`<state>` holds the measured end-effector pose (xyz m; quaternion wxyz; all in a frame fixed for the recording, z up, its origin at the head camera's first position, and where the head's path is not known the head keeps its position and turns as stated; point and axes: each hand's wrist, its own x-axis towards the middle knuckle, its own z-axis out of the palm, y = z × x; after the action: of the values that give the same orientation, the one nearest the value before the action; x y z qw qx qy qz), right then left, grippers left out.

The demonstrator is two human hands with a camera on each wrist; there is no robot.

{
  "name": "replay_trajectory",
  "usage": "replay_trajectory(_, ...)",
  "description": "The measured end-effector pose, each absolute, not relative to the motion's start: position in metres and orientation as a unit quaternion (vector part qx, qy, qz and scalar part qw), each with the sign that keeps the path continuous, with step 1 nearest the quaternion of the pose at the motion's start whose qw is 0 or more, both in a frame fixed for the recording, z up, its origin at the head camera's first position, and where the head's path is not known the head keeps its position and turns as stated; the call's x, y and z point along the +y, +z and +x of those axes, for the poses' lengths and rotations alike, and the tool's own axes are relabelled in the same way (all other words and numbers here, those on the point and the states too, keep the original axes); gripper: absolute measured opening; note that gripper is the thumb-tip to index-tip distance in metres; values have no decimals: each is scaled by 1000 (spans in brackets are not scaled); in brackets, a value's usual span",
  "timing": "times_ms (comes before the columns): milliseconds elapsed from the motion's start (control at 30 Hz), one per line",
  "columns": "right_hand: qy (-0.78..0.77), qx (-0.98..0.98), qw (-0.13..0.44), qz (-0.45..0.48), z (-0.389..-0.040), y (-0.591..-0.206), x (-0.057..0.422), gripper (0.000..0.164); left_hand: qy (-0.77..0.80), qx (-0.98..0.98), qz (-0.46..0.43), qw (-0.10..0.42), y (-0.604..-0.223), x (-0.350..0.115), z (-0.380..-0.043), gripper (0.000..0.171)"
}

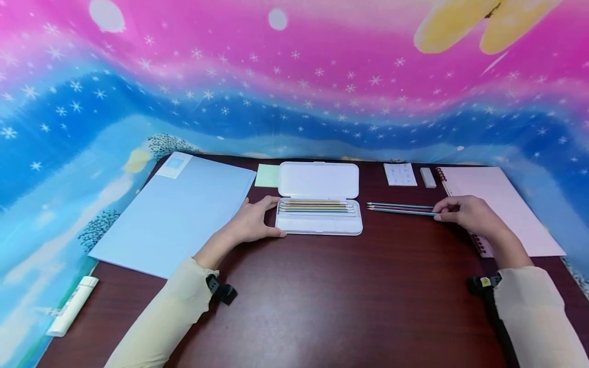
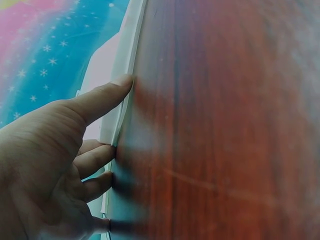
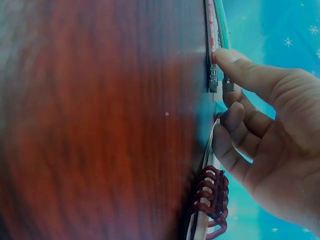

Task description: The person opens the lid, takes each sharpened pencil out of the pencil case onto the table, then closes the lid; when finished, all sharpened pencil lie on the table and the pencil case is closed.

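An open white pencil case (image 1: 319,225) lies at the middle of the table, its lid folded back. Several pencils (image 1: 317,206) lie side by side in its rear compartment. My left hand (image 1: 250,221) holds the case's left end, thumb at the front corner and index finger at the back; in the left wrist view the thumb (image 2: 107,97) touches the case's edge. To the right of the case, my right hand (image 1: 469,214) pinches a few pencils (image 1: 400,208) near their ends, tips pointing left. In the right wrist view, a red pencil (image 3: 212,35) and a green one show by the thumb.
A blue folder (image 1: 184,214) lies left, with a white glue stick (image 1: 73,306) below it. Green sticky notes (image 1: 267,176) sit beside the lid. Back right are a small printed sheet (image 1: 400,174), an eraser (image 1: 428,177) and a pink spiral notebook (image 1: 506,204), under the right hand.
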<state>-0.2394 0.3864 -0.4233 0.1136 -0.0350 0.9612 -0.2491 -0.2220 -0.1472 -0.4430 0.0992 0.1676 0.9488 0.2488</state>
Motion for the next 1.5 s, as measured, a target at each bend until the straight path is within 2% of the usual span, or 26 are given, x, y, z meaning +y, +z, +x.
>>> replay_trajectory(667,-218,969,102,-48,-249,-425,382,7,250,948,166,105,-441,-147,-222,95)
replay_trajectory(1100,-220,970,88,-51,-248,-417,376,8,249,948,167,106,-441,-148,-222,93)
replay_trajectory(1300,-247,964,46,-82,-243,-402,351,13,250,948,168,104,-438,-148,-221,93)
replay_trajectory(1500,-248,954,41,-165,-245,-393,303,17,250,947,168,110,-439,-148,-221,94)
